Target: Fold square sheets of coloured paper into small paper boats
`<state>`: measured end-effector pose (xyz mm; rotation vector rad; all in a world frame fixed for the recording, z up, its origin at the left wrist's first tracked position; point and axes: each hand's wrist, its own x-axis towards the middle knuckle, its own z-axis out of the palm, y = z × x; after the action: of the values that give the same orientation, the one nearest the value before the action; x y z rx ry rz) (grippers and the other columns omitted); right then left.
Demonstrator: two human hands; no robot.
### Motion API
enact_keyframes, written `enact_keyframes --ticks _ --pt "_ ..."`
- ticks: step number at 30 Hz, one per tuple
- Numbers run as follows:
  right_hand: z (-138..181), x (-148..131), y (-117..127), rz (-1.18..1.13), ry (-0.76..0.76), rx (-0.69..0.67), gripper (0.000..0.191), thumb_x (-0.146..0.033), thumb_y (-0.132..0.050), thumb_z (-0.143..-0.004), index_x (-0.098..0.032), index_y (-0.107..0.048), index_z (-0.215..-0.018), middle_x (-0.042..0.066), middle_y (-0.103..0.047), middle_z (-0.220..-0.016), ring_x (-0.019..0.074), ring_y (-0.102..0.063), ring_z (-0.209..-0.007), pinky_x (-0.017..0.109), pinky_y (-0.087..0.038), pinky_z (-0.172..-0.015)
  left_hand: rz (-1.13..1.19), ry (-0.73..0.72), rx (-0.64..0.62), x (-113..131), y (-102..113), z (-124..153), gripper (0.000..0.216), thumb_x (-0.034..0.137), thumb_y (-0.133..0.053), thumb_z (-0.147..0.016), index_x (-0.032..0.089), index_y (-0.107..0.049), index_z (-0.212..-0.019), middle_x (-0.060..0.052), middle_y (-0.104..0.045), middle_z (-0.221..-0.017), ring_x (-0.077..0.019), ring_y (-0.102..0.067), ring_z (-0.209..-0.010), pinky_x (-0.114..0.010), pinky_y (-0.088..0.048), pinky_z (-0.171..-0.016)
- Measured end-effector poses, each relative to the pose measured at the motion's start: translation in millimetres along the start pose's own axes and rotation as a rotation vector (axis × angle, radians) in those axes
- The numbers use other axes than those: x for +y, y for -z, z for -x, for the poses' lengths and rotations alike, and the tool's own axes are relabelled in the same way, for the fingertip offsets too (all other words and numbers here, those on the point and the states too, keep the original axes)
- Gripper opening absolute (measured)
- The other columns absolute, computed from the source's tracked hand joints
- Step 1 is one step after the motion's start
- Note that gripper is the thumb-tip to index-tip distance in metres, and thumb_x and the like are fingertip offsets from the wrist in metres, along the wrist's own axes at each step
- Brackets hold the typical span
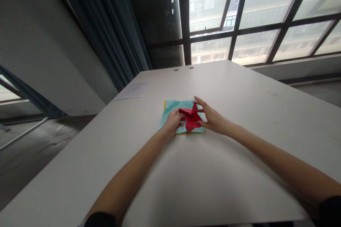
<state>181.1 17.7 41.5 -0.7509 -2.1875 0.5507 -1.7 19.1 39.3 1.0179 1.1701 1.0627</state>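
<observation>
Two bare forearms reach forward from dark sleeves [330, 208], at the bottom corners, over a broad white table [226, 173]. They meet at a piece of folded red paper [192, 125], which lies between the left hand [172, 122] and the right hand [210, 115]. The step in hand looks like working the folds with both hands at once. A next move would seem to call for a light, even touch: one side of the paper steadied while the other is adjusted, since thin folds could crease wrongly or tear.

The left fingers are at the paper's left edge, touching it, with the thumb set apart on the nearer side; whether they pinch it, I cannot tell. The right fingers are spread on the other side, the index raised beside an upright red point, the thumb by the lower right flap; whether they clamp the paper is also too small to tell.

Under the red paper lies a creased light-blue sheet [172, 105], with a yellow edge [164, 105] peeking out at its upper left corner. Farther off, at the table's left side, is a printed page [132, 90]. Beyond the table hang a dark blue curtain [106, 14] and large framed windows [210, 3].
</observation>
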Motion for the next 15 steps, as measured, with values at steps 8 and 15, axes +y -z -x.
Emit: enact_keyframes --ticks 8,15 --pt "2.8 -2.4 -1.6 0.193 0.092 0.006 0.060 -0.011 -0.050 -0.076 -0.026 -0.026 -0.129 0.008 -0.049 -0.104 0.0189 -0.058 -0.086 0.037 -0.051 -0.076 0.162 0.108 -0.029 5.3 -4.5 2.7 0.008 0.010 -0.051 -0.067 0.013 -0.057 -0.072 -0.002 -0.059 -0.061 -0.0082 -0.052 -0.050 -0.018 -0.038 -0.044" --pt "0.1 -0.4 -1.8 0.156 0.014 0.123 0.037 -0.011 -0.047 -0.076 -0.022 -0.042 -0.111 0.007 -0.054 -0.098 0.0135 -0.058 -0.072 0.029 -0.050 -0.066 -0.019 0.086 -0.112 6.5 -6.4 11.2 0.033 0.023 -0.070 -0.063 0.018 -0.056 -0.093 -0.002 -0.062 -0.075 -0.0079 -0.056 -0.059 -0.015 -0.038 -0.046"
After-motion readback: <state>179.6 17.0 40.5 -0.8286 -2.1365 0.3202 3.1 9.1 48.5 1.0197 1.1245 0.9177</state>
